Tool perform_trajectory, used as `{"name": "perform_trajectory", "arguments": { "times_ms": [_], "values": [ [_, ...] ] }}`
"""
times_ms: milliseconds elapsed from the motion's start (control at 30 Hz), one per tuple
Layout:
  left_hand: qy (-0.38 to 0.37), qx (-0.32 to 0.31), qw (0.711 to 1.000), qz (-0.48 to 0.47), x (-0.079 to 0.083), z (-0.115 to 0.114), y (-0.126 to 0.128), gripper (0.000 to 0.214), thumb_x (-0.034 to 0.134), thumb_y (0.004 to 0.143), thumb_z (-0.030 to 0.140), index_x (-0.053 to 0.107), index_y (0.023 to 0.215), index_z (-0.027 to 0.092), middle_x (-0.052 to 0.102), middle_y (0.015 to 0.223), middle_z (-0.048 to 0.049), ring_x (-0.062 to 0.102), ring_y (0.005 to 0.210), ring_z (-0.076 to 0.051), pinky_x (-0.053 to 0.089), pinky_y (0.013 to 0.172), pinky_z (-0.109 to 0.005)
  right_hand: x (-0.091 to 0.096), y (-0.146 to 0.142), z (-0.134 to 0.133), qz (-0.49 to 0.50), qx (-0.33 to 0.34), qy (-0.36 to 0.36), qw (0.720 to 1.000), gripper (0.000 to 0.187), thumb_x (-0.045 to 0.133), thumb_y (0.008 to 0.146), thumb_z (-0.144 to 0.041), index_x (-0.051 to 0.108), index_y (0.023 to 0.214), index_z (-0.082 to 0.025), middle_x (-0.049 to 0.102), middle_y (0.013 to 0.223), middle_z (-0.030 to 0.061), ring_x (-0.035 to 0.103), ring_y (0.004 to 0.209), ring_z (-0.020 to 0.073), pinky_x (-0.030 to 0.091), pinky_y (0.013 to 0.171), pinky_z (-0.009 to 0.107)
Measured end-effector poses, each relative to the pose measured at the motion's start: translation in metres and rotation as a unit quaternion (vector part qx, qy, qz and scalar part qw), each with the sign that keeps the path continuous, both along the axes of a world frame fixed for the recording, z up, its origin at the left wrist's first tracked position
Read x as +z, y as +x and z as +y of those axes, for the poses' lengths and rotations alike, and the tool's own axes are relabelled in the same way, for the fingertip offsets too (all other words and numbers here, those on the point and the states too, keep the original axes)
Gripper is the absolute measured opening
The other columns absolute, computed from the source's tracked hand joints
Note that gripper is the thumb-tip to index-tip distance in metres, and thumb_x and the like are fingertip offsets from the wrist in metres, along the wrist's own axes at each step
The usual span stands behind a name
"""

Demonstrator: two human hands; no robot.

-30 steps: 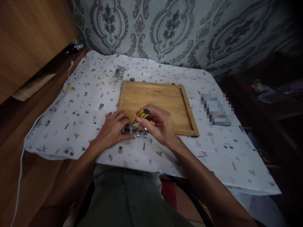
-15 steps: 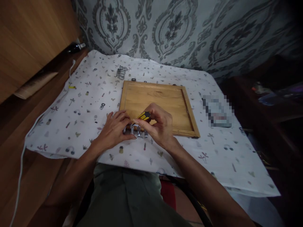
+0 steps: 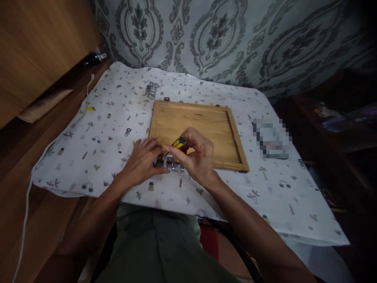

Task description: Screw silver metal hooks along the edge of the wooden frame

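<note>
A yellow-and-black screwdriver [image 3: 179, 143] slants down to the left, its handle pinched in my right hand [image 3: 200, 155]. Its tip meets a shiny metal hook rack [image 3: 173, 165] at the near edge of a framed wooden board [image 3: 194, 122]. My left hand [image 3: 143, 162] is closed on the left end of that rack, thumb below and fingers above against the board's near left corner. Its fingers hide part of the rack and the screwdriver's tip.
Another coiled-looking metal piece [image 3: 151, 90] lies behind the board on the patterned tablecloth [image 3: 118, 118]. A blurred-out flat object [image 3: 272, 139] is to the right. A white cable [image 3: 44, 153] runs along the left edge, and a patterned wall [image 3: 182, 39] stands behind.
The screwdriver's handle has turned slightly in my right hand, showing more yellow. Both hands stay nearly in place, with the board unmoved.
</note>
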State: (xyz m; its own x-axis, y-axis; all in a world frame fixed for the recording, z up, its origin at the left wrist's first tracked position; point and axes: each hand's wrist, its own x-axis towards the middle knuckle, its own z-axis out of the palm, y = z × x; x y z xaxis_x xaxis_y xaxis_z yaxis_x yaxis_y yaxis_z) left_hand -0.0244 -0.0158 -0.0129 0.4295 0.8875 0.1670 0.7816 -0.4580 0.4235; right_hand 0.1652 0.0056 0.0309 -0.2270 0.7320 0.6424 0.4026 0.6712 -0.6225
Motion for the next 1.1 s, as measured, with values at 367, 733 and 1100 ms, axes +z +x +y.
{"name": "perform_trajectory", "arguments": {
  "times_ms": [367, 733, 1100],
  "values": [
    [0.014, -0.008, 1.0, 0.001, -0.002, 0.001, -0.001, 0.05, 0.078, 0.084, 0.058, 0.066, 0.121, 0.027, 0.066, 0.133, -0.0098, 0.043, 0.145, -0.038, 0.035, 0.114, -0.067, 0.002, -0.01, -0.006, 0.032, -0.047, -0.007, 0.998, 0.051, 0.068, 0.092, -0.055, 0.037, 0.066, -0.024, 0.041, 0.059, -0.0066, 0.039, 0.051, 0.0091, 0.035, 0.049, 0.025],
    [0.016, -0.011, 1.0, 0.002, 0.003, 0.001, -0.001, 0.044, 0.081, 0.08, 0.057, 0.068, 0.106, 0.024, 0.067, 0.128, -0.0098, 0.045, 0.142, -0.037, 0.035, 0.113, -0.063, 0.012, 0.0, -0.008, 0.17, -0.098, 0.03, 0.98, 0.037, 0.074, 0.09, -0.046, 0.048, 0.072, -0.025, 0.05, 0.063, -0.0036, 0.046, 0.049, 0.0107, 0.038, 0.045, 0.03],
    [0.014, -0.013, 1.0, 0.008, 0.003, 0.001, -0.001, 0.048, 0.082, 0.079, 0.058, 0.067, 0.106, 0.021, 0.066, 0.125, -0.0114, 0.045, 0.141, -0.038, 0.035, 0.11, -0.063, -0.004, 0.015, -0.005, 0.17, -0.082, -0.028, 0.982, 0.043, 0.079, 0.085, -0.045, 0.044, 0.07, -0.025, 0.048, 0.061, -0.0063, 0.045, 0.047, 0.0085, 0.037, 0.042, 0.027]
  ]
}}
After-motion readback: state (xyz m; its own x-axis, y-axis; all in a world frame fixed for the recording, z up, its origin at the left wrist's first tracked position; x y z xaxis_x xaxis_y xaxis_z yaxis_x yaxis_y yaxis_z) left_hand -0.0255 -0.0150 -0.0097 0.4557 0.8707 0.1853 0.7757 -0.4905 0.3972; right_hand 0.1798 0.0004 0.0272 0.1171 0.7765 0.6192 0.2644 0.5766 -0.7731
